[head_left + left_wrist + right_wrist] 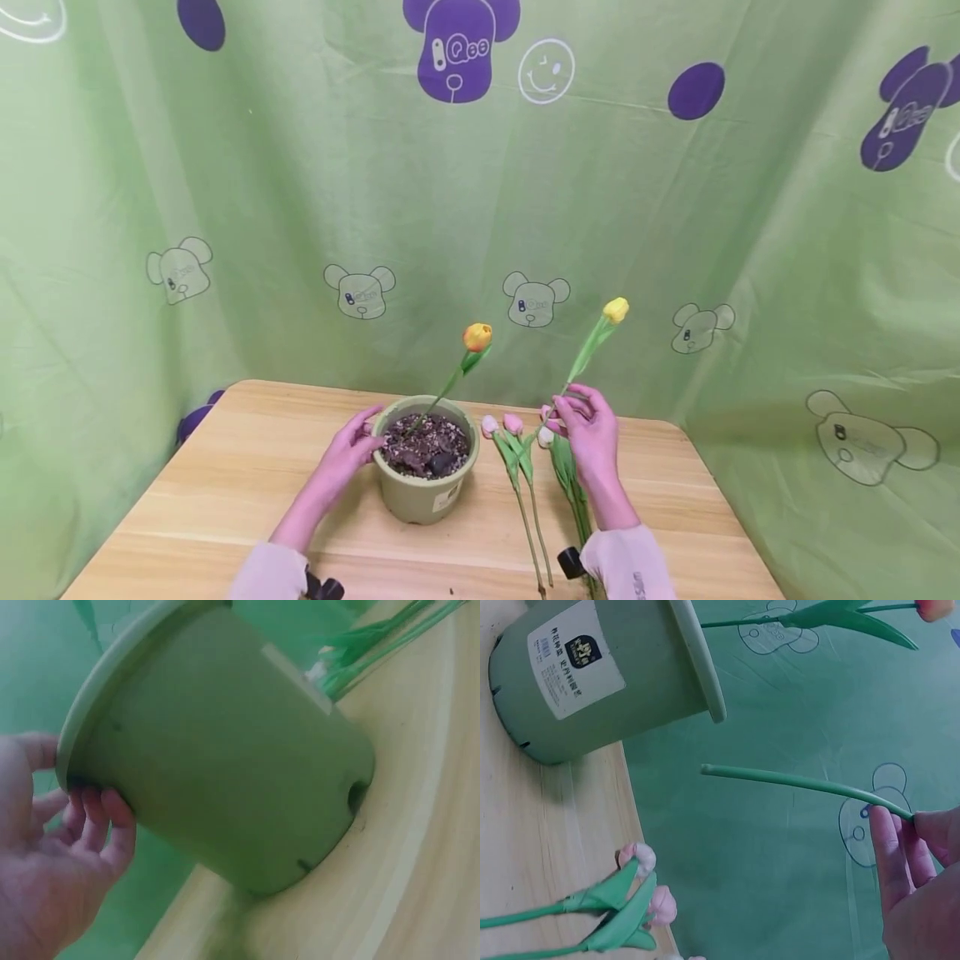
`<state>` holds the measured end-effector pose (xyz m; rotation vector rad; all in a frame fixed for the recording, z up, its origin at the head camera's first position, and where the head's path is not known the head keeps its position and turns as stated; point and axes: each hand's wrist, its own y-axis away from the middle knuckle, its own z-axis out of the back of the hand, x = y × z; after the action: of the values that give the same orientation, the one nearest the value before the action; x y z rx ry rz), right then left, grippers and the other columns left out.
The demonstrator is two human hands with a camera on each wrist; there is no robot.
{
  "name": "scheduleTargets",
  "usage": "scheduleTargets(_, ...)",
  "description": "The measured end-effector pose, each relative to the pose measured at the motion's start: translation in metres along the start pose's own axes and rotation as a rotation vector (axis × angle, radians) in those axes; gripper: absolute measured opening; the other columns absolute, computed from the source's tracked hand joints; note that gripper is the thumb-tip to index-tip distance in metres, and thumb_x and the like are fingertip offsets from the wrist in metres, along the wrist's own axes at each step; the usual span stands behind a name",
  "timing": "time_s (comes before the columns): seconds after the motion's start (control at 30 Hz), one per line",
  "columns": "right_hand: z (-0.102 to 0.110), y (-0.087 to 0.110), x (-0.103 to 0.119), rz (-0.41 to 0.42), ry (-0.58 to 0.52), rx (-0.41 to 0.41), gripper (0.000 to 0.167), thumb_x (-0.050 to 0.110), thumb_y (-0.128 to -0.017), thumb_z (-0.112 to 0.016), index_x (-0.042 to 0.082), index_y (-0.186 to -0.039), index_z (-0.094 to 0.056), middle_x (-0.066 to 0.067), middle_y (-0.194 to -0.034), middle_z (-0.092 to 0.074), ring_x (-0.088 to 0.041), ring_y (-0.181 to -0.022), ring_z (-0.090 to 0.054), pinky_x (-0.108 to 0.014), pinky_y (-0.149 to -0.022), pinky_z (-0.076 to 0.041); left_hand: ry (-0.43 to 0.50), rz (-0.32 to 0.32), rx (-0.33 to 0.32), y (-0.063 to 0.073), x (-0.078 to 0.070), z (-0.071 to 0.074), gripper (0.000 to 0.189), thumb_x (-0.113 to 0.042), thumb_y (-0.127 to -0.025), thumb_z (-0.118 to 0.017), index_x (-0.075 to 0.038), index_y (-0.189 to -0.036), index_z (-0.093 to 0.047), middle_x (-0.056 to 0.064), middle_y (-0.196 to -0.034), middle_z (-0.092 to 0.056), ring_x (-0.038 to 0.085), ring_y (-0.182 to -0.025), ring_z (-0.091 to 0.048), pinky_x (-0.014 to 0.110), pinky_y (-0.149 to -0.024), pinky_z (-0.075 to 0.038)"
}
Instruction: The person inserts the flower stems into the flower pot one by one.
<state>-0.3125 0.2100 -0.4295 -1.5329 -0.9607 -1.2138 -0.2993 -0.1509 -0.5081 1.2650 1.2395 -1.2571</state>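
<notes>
Gripping the rim of the pot (408,502), the left hand (347,454) sets its thumb over the edge and curls its fingers beneath the lip; in the left wrist view the thumb tip is hidden behind the rim. The right hand (590,429) pinches the stem of the yellow tulip (616,311) between thumb and fingers. This tulip is in the air to the right of the pot, tilted, bloom uppermost. The right wrist view shows its lower stem end free and apart from the pot, but leaves the bloom out of frame; in the head view that end is hard to separate from the leaves behind it.

The orange tulip (477,337) stands tilted in the soil (425,447), which hides its stem base; the right wrist view cuts off its bloom. Two pink tulips (513,424) lie on the surface (217,500) beside the pot. Next to them, a bundle (564,462) of tulips is partly covered by the right hand and forearm; its count cannot be determined. The pot's label (576,679) faces the right wrist camera, but its fine print is too small to read. Both sleeves (266,573) are cut off by the head view's lower edge.
</notes>
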Motion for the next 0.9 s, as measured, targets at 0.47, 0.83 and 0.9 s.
scheduleTargets(0.47, -0.036, -0.007, 0.007, 0.047, -0.018, 0.050, 0.035, -0.002, -0.097, -0.066, 0.004, -0.130, -0.058, -0.018, -0.113, -0.068, -0.030, -0.092, -0.072, -0.034, -0.081, -0.068, 0.043, -0.045, -0.133, 0.030, 0.000, -0.020, 0.057, -0.004, -0.099, -0.064, 0.003, -0.150, -0.040, 0.017, -0.114, -0.061, 0.012, -0.092, -0.065, 0.022, -0.085, -0.063)
scheduleTargets(0.83, -0.054, -0.009, 0.001, 0.105, -0.091, 0.054, 0.036, -0.003, -0.097, -0.066, -0.002, -0.131, -0.056, -0.008, -0.103, -0.067, -0.015, -0.082, -0.070, -0.033, -0.077, -0.068, -0.001, -0.046, -0.032, 0.010, 0.002, -0.003, 0.051, -0.008, -0.103, -0.057, 0.001, -0.151, -0.046, 0.014, -0.114, -0.053, 0.020, -0.102, -0.060, 0.029, -0.090, -0.063)
scheduleTargets(0.9, -0.056, -0.009, 0.001, 0.112, -0.110, 0.047, 0.035, -0.004, -0.096, -0.066, -0.002, -0.131, -0.057, -0.007, -0.102, -0.067, -0.015, -0.081, -0.070, -0.032, -0.076, -0.068, -0.003, -0.041, -0.027, 0.008, 0.002, -0.001, 0.050, -0.009, -0.103, -0.057, 0.000, -0.151, -0.047, 0.012, -0.113, -0.052, 0.021, -0.103, -0.059, 0.029, -0.090, -0.063)
